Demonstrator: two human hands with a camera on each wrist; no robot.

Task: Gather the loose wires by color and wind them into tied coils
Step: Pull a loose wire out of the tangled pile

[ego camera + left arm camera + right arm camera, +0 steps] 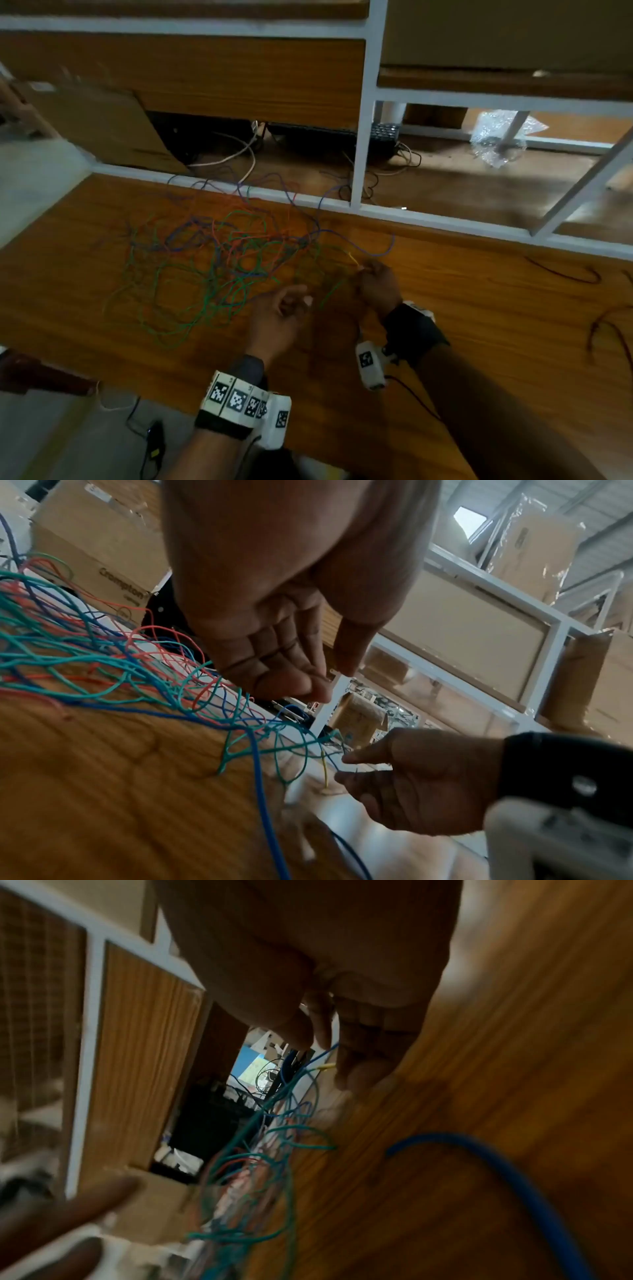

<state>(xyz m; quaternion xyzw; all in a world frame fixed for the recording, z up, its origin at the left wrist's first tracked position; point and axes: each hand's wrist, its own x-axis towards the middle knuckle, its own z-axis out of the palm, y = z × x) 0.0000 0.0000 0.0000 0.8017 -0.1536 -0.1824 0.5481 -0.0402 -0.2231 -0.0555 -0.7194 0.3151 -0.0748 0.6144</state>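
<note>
The right hand [376, 284] is pinching a yellow wire [353, 259] near the desk's [479, 325] far edge. The left hand [281, 318] is hovering loosely curled, holding nothing, beside the wire tangle [212, 267].

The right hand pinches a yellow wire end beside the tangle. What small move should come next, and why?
Probably draw the yellow wire slowly rightward, out of the tangle. The right hand already pinches its end, while the left hand hovers empty nearby and could hold down the other colours.

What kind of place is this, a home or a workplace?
Probably a storeroom or workshop, not a home: white metal racking with wooden shelves, stacked cardboard boxes, and a wooden table strewn with tangled wires.
</note>
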